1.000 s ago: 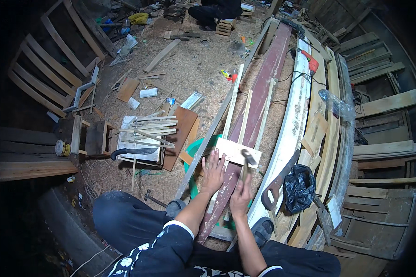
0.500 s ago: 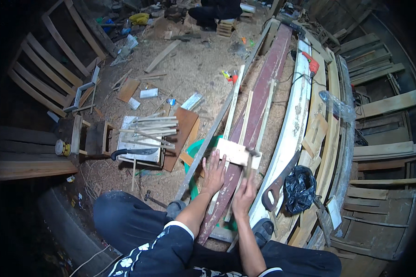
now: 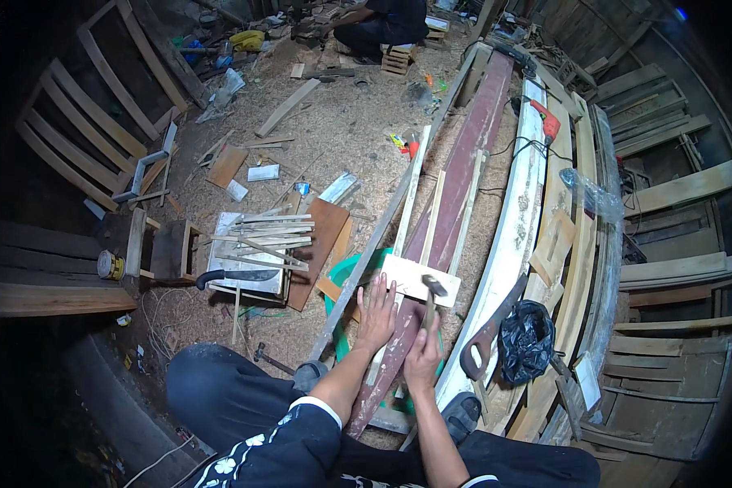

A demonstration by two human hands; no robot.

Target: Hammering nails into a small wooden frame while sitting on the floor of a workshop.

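My left hand (image 3: 376, 315) lies flat with its fingers spread, fingertips on the left end of a short pale board (image 3: 404, 275). That board lies crosswise over three long thin wooden strips, a left strip (image 3: 415, 175), a middle strip (image 3: 434, 210) and a right strip (image 3: 468, 215). All rest along a maroon plank (image 3: 481, 110). My right hand (image 3: 422, 358) is closed round the handle of a hammer (image 3: 434, 285), whose head is over the board's right half. Whether the head touches the board I cannot tell. No nail can be made out.
Left stands a low box (image 3: 272, 285) with loose strips (image 3: 268, 232) and a machete (image 3: 236, 271). A green basin (image 3: 339, 313) sits under the plank. At right lie a handsaw (image 3: 486, 337), a black plastic bag (image 3: 529, 337) and a red power tool (image 3: 546, 120). Another person (image 3: 382, 24) crouches far off.
The hammer head has shifted left and a little nearer to me, and my right hand has moved slightly left with it. My left hand stays on the board. More of the far person shows.
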